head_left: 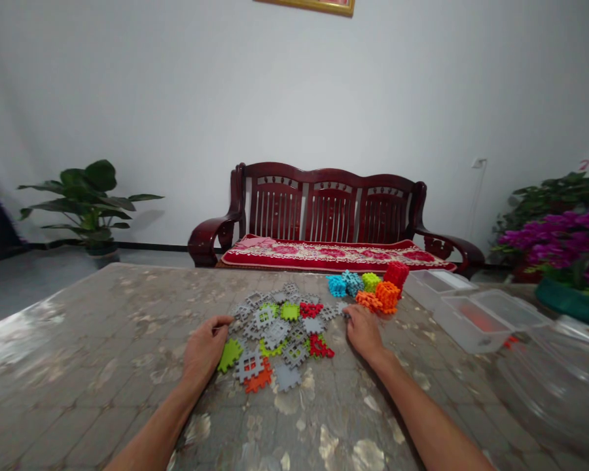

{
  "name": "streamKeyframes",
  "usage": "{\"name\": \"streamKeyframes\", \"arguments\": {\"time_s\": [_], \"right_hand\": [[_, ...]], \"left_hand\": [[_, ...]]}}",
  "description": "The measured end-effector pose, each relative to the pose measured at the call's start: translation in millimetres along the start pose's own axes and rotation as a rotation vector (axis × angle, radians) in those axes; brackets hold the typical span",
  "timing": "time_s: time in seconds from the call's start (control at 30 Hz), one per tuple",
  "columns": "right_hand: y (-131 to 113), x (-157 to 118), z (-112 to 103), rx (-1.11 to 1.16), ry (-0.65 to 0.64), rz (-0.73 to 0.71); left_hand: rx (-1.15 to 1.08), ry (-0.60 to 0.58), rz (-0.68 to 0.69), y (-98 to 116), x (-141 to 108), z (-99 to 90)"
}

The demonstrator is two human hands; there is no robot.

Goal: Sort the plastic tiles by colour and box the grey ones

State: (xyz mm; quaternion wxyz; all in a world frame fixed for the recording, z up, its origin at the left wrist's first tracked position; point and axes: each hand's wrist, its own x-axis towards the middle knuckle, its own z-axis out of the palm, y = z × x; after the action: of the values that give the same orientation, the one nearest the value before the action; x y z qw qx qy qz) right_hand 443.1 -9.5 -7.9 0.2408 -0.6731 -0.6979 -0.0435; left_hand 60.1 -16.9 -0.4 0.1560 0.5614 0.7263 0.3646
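Flat interlocking pieces lie in a loose pile on the patterned table point(142, 340), among them a grey window piece point(250, 365), a green piece point(230, 354), an orange piece point(260, 377) and a red piece point(321, 346). At the pile's left edge rests my left hand point(206, 347), its fingers bent towards the grey pieces beside the green one. My right hand point(364, 330) is at the right edge, its fingertips at a small grey piece point(341, 307). Whether either hand grips a piece is too small to tell.
Built shapes in blue point(336, 285), orange point(387, 297) and red point(396, 275) stand behind my right hand. Clear plastic boxes point(471, 324) and a transparent lid point(554, 379) are at the right, near purple flowers point(564, 242). A wooden bench point(331, 209) stands beyond the table.
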Motion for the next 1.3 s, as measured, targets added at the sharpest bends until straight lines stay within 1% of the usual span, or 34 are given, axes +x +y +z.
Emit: {"name": "streamKeyframes", "arguments": {"time_s": [0.1, 0.2, 0.27, 0.43, 0.53, 0.67, 0.77, 0.87, 0.93, 1.03, 1.17, 1.3], "right_hand": [[-2.9, 0.4, 1.2, 0.008, 0.038, -0.028], [-11.5, -3.0, 0.6, 0.029, 0.056, -0.111], [-21.0, -5.9, 0.8, 0.043, 0.04, -0.158], [-43.8, -16.3, 5.2, 0.059, -0.058, -0.232], [-51.2, -23.0, 8.1, 0.096, -0.077, -0.241], [-55.9, -28.3, 7.1, 0.195, -0.092, -0.291], [-59.8, -28.8, 0.8, 0.292, -0.087, -0.247], [-70.2, -28.1, -8.8, 0.341, -0.133, -0.16], [-81.5, -27.1, -14.8, 0.308, -0.173, -0.117], [-99.2, -24.1, -20.0, 0.207, -0.198, -0.087], [-109.8, -18.6, -18.3, 0.172, -0.214, -0.071], [-104.7, -17.3, -10.6, 0.244, -0.196, -0.021]], "left_hand": [[0.008, -0.006, 0.003, 0.1, 0.1, 0.4], [0.017, -0.003, -0.007, 1.5, -0.5, 0.1], [0.019, -0.005, -0.015, 3.0, -1.4, -0.8], [0.016, -0.024, -0.032, 5.6, -3.4, -2.9], [0.015, -0.012, -0.022, 5.2, -3.7, -2.2], [-0.006, -0.006, -0.001, 5.7, -3.2, -1.1], [-0.018, 0.003, -0.002, 6.9, -3.3, -1.0], [-0.019, 0.011, 0.006, 7.5, -3.7, -1.1], [-0.019, 0.012, 0.011, 7.6, -4.0, -1.3], [-0.022, 0.009, 0.008, 7.6, -4.1, -1.6], [-0.016, 0.008, 0.001, 8.0, -4.4, -2.3], [-0.022, 0.013, 0.007, 7.3, -4.6, -2.4]]}}
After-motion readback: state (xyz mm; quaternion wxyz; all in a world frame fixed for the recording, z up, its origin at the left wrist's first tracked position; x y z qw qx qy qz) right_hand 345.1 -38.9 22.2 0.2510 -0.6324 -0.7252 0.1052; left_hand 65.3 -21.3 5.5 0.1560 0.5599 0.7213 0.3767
